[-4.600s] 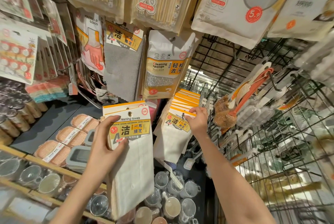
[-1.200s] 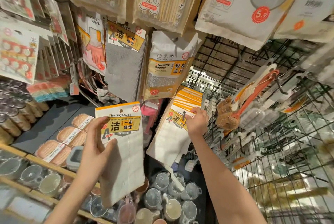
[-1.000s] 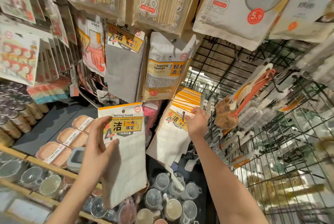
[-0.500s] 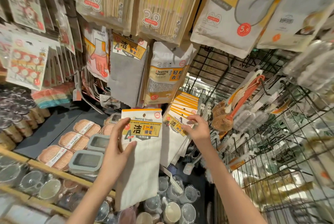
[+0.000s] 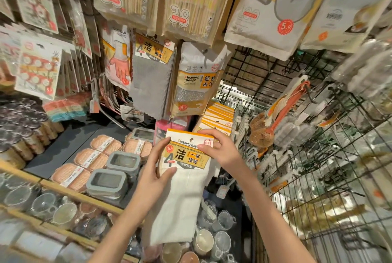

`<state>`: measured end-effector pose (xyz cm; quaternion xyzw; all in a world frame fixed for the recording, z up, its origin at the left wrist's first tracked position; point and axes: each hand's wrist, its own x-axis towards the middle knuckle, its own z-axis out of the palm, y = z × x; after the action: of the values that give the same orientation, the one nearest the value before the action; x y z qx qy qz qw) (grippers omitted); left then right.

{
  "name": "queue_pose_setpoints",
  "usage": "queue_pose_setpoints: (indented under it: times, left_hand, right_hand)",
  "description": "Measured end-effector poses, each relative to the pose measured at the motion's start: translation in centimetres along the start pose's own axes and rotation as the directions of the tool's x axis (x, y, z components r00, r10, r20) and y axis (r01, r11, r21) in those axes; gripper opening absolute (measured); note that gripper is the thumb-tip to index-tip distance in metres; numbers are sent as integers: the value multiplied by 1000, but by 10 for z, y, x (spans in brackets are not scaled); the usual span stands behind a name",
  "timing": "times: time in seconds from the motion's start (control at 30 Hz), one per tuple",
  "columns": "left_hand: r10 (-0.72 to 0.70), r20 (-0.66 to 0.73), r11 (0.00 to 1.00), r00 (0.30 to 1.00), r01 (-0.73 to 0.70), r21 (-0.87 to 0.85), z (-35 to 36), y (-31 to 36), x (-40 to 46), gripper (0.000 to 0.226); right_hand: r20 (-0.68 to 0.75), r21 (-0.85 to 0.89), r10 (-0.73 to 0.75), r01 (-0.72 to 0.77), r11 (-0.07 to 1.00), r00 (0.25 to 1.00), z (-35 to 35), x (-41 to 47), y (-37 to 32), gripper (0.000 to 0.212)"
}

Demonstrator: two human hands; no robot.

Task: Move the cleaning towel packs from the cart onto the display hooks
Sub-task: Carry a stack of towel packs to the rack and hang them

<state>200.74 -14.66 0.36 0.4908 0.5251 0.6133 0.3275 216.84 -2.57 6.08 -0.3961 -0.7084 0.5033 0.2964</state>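
Towel pack (image 5: 186, 169): held upright in front of the row of hung packs (image 5: 218, 117), below the cleaning sponge bag (image 5: 196, 84); white cloth hangs free beneath the card.
Left hand (image 5: 157, 169): left edge of the card is gripped, thumb across the cloth, fingers behind.
Right hand (image 5: 220, 149): upper right corner of the card is pinched between thumb and fingers.
Hang hole (image 5: 191, 140): visible near the card's top centre, not yet threaded.
Hook: tip is hidden behind the pack; its position cannot be told.
Method advised: card to be kept flat and level, hole to be aligned with the hook tip, then slid back against the row.
Risk: card could be torn at the hole if forced.
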Motion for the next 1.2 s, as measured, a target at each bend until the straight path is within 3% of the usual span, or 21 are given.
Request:
queue_pose_setpoints:
  times: [0.13,0.37,0.5,0.67,1.2]
  left_hand:
    - [-63,-27,998,998,62,-13,1,-2,-3,70]
    - [-95,-2,977,996,93,191,-2,-7,-3,57]
    - [-77,-42,970,996,85,227,-7,-7,3,48]
    - [-42,-48,957,998,54,285,-11,-9,9,43]
    - [-60,-2,954,998,58,294,-12,-12,14,42]
  right_hand:
    - [-28,39,0,1,999,1000,1,-2,12,24]
    - [-167,101,61,-45,994,984,-3,4,41,24]
    - [-295,29,80,-75,997,952,-14,15,66,24]
    - [-348,-68,122,-155,986,930,-25,36,88,27]
    - [-522,-21,245,-299,954,817,-29,68,112,19]
